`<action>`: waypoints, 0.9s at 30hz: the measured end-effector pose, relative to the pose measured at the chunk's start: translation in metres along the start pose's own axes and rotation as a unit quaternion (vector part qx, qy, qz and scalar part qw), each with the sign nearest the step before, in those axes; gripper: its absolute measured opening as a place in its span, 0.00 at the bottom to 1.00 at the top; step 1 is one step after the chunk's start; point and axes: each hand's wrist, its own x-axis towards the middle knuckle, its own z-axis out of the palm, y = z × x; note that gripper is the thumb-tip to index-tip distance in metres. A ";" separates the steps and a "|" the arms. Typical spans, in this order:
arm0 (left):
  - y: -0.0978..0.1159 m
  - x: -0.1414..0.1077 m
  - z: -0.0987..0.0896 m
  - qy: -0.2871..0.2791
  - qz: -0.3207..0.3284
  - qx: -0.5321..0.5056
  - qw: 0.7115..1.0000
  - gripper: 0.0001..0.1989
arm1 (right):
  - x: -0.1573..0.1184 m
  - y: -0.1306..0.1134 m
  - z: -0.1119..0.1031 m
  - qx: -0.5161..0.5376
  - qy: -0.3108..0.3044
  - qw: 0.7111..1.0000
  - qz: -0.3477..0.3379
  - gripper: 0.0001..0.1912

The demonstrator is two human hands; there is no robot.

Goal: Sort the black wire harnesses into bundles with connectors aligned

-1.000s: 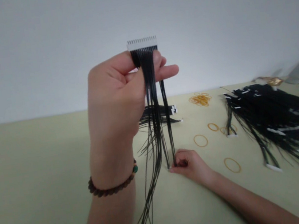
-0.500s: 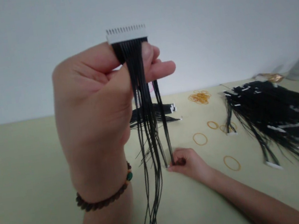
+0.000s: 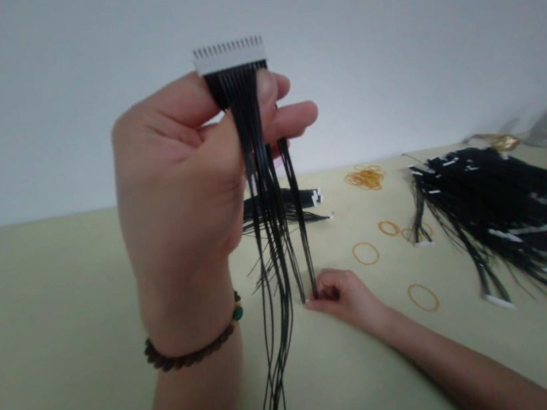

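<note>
A white connector (image 3: 230,56) with a row of slots along its top is held up against the pale wall, and black wires (image 3: 258,160) hang down from it. My left hand (image 3: 188,169), with a beaded bracelet at the wrist, pinches the wires just below the connector between thumb and fingers. Lower down, near the table surface, my right hand (image 3: 343,296) is closed on the lower ends of a few of these wires, where a small white end piece shows at the fingertips. Other wires hang loose to the bottom of the view.
On the pale table (image 3: 58,327), more black wires (image 3: 303,198) with white ends lie behind the held bundle. Several rubber bands (image 3: 365,178) are heaped at the back, and single ones (image 3: 365,253) lie nearer. A large pile of black wire harnesses (image 3: 495,203) covers the right side.
My left hand and the connector have risen slightly, and the hand's back and wrist have shifted a little to the right. My right hand has barely moved.
</note>
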 end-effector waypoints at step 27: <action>-0.002 0.001 0.000 -0.041 -0.038 -0.029 0.998 0.07 | -0.007 -0.007 -0.004 0.005 -0.018 1.000 -0.012 0.06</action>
